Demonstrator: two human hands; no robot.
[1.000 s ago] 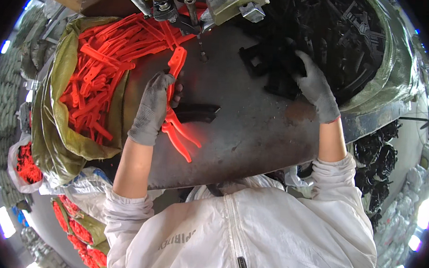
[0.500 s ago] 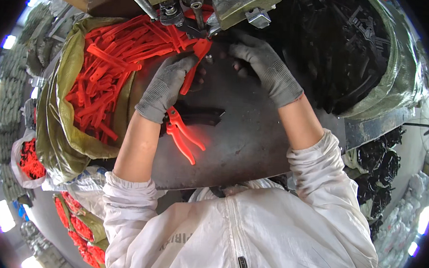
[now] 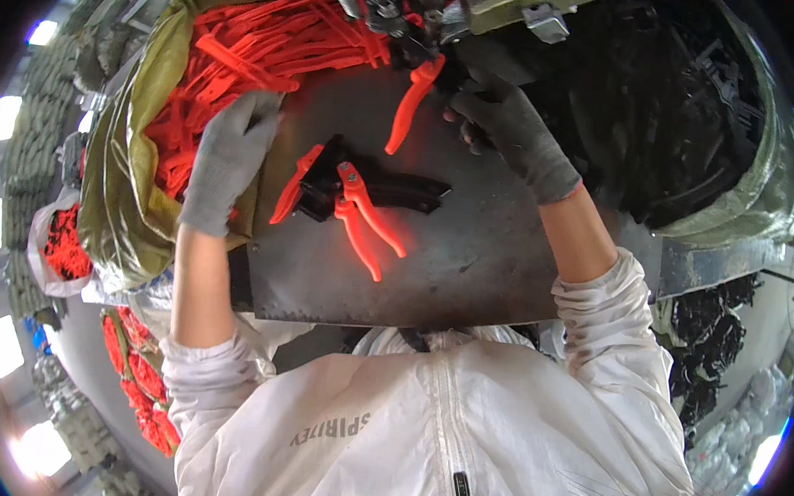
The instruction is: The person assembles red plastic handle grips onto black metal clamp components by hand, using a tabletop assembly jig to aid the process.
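The person's left hand (image 3: 233, 154), in a grey knitted glove, is over the near right side of an olive woven sack (image 3: 117, 184) heaped with loose red handles (image 3: 254, 56); its fingers are bent down at the pile, and whether they grasp a handle cannot be told. The right hand (image 3: 518, 133), gloved alike, is at the far middle of a dark metal table (image 3: 486, 262), just right of the metal machine head (image 3: 400, 19); its fingers are curled beside dark parts, and whether it grips one cannot be told.

A single curved red handle (image 3: 408, 114) lies slantwise with its far end under the machine head, its near end pointing toward the person, left of the right hand's fingers and apart from them; nearer on the table, left of the middle, lies a shears-shaped tool (image 3: 355, 196) with two spread red grips; beside it on the left is a black piece (image 3: 321, 186) with another red grip (image 3: 294, 185) along its left side; a flat black piece (image 3: 413, 193) lies on the right; at the far right a green woven sack (image 3: 773, 187) holds black parts (image 3: 674, 110).
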